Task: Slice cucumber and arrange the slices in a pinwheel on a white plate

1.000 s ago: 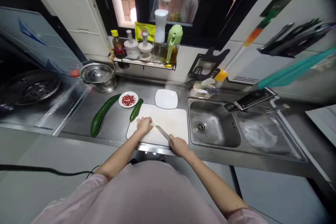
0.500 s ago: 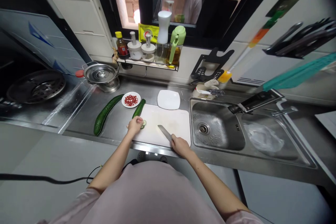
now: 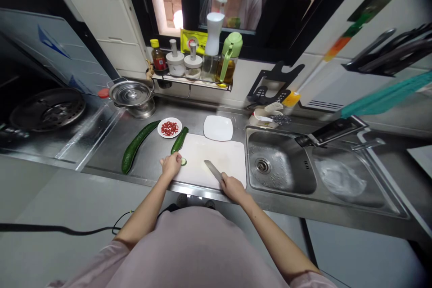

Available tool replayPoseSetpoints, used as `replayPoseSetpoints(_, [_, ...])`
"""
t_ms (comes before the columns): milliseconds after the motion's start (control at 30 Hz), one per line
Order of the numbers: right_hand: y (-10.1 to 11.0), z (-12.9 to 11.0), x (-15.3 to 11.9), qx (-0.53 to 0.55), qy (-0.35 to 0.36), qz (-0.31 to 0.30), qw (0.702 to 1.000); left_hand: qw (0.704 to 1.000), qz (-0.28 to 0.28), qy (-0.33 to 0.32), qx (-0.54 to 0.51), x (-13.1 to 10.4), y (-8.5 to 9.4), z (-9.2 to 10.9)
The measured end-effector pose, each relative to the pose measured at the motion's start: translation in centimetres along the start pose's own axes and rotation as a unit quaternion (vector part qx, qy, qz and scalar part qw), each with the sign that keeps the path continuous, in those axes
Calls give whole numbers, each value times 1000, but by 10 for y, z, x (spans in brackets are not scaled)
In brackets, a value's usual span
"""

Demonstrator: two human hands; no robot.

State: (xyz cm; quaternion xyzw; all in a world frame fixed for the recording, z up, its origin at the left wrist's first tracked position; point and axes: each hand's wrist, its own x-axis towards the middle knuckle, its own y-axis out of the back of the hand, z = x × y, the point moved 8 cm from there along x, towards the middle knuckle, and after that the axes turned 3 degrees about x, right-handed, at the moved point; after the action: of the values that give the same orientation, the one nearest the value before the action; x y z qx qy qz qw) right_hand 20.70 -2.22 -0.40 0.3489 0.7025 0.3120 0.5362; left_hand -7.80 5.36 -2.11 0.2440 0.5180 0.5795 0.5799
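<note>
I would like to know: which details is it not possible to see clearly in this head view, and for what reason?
All in the head view:
Knife handle: mostly hidden by the right hand around it.
What the left hand holds, if anything, beside the cucumber slice: hidden by the hand itself.
Small print on the yellow-capped bottle: too small to read.
Flat white thing at far right: cut off by the picture's edge.

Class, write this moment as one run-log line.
left hand: beside cucumber slice, grip unclear | right hand: holding knife over cutting board | short cucumber: at board's upper-left corner
</note>
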Motion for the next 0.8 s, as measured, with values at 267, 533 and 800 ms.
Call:
replayPoseSetpoints(267, [-2, 1, 3, 10, -3, -6, 1000, 999, 8, -25, 21, -4, 1, 5])
replayPoseSetpoints(533, [20, 51, 21, 175, -63, 114, 976, 999, 29, -28, -5, -9, 8, 9])
replayPoseSetpoints(800, [37, 119, 47, 304, -221, 158, 913, 997, 54, -48, -19, -12, 11, 40])
